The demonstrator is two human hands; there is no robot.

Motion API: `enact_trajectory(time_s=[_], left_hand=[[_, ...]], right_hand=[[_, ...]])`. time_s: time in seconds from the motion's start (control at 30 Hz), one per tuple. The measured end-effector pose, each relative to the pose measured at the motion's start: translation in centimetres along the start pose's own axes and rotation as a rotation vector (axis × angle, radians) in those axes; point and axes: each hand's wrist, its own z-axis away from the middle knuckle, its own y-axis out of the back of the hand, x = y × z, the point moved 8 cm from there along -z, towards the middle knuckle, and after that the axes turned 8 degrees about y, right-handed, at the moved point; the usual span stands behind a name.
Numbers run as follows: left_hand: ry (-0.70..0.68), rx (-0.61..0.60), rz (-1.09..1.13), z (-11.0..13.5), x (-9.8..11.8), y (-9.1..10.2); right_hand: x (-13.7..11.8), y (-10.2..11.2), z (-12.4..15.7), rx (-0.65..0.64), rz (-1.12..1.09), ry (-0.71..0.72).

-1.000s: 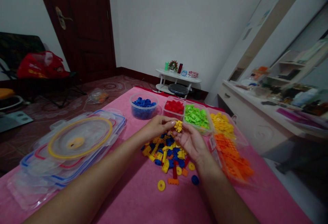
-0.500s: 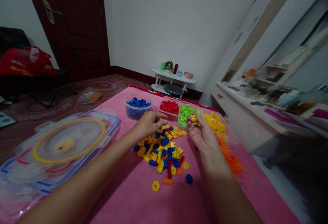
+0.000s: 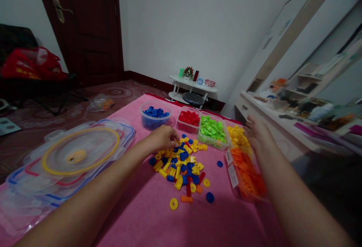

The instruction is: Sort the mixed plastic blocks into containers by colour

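A loose pile of mixed bricks [image 3: 181, 166], mostly yellow and blue, lies on the pink cloth [image 3: 158, 217]. My left hand [image 3: 161, 138] rests on the pile's far left edge, fingers curled down onto the bricks; what it pinches is hidden. My right hand [image 3: 258, 133] hovers over the container of yellow bricks [image 3: 236, 134], blurred by motion, its fingers not readable. Just in front of that container sits a container of orange bricks [image 3: 245, 171].
Along the far edge stand a round tub of blue bricks [image 3: 154, 115], a box of red bricks [image 3: 189, 120] and a box of green bricks [image 3: 212, 129]. Stacked clear lids [image 3: 70, 156] lie at the left. A white dresser [image 3: 271, 126] runs along the right.
My right hand carried a small yellow brick cluster from above the pile rightwards to the yellow container. My left hand dropped onto the pile.
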Motion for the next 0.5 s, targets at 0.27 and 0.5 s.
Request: enact_trajectory(time_s=[0.27, 0.5], left_hand=[[0.005, -0.153, -0.193, 1.1, 0.4, -1.7], [0.045, -0.083, -0.236, 1.2, 0.4, -1.5]], right_hand=[[3.1, -11.2, 13.3, -0.865, 0.657, 0.187], [5.4, -11.9, 15.2, -0.940, 0.925, 0.306]])
